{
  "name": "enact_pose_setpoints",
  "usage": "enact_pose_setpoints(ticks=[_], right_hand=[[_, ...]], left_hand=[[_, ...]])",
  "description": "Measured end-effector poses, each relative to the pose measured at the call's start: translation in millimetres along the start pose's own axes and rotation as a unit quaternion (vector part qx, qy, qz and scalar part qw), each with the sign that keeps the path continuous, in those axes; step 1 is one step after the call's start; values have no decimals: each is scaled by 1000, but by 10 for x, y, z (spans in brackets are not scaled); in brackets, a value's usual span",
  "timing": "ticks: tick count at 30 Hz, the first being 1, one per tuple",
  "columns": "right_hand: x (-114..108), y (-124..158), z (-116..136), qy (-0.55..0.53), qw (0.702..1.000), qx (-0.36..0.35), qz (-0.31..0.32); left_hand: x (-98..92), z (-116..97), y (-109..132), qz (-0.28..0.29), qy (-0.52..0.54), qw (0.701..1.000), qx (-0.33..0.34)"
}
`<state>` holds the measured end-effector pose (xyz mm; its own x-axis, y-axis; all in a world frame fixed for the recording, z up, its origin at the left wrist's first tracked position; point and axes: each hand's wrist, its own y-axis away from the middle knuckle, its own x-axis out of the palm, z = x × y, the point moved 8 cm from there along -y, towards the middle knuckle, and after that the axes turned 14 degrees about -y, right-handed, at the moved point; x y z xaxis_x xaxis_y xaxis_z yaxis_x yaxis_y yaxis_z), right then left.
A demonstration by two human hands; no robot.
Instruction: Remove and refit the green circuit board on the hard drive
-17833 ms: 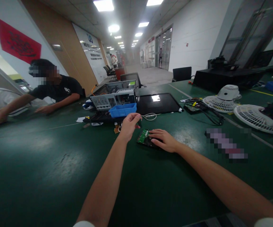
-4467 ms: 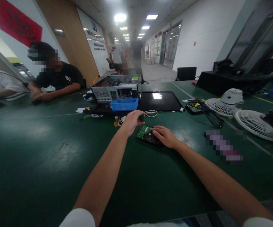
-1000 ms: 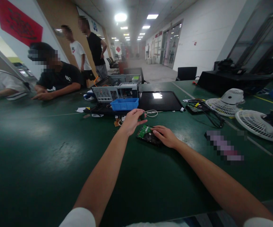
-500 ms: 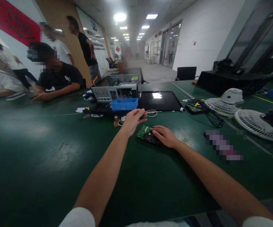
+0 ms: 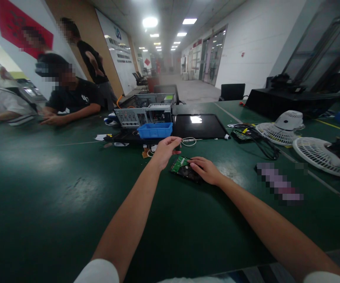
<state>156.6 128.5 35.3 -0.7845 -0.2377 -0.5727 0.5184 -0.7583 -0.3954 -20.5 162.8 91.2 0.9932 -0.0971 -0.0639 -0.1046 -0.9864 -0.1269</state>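
Observation:
A hard drive (image 5: 184, 169) with a green circuit board lies on the dark green table (image 5: 70, 220). My right hand (image 5: 205, 169) is wrapped over its right side, thumb and fingers resting on its top and edge. Just above its far left corner, my left hand (image 5: 166, 151) is raised with thumb and fingers pinched together; a small dark bit shows between the fingers, too small to name. Behind my left hand sit a blue plastic tray (image 5: 155, 131) and a thin white cable (image 5: 189, 142).
An opened computer case (image 5: 142, 114) and a flat black panel (image 5: 201, 125) stand farther back. To the right are black cables (image 5: 264, 143), white fan parts (image 5: 317, 153) and a blurred-out flat object (image 5: 278, 182). People sit and stand at the left.
My left fingers have drawn closer together in the pinch. The right hand and hard drive stay put. A standing person in the background has shifted left.

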Motion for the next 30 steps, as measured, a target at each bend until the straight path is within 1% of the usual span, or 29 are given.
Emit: enact_pose_setpoints(ticks=[5,9,13,18,22,26,30], right_hand=[[-2,0,-6,2,1000,1,-2],[7,0,-17,4,1000,4,4],[13,-2,-29,4,1000,6,9],[2,0,-31,3,1000,5,1],[4,0,-19,5,1000,2,3],[8,-2,-16,3,1000,3,6],[9,-6,-20,2,1000,3,6]], left_hand=[[10,9,9,5,45,999,-16],[-8,22,12,-9,59,998,-28],[-41,28,1,-25,39,999,-26],[-67,14,-11,-24,-20,999,-7],[-79,12,-13,-20,-39,999,-3],[-84,-4,-6,-22,-39,999,-5],[-33,-23,17,-7,-6,1000,-18]])
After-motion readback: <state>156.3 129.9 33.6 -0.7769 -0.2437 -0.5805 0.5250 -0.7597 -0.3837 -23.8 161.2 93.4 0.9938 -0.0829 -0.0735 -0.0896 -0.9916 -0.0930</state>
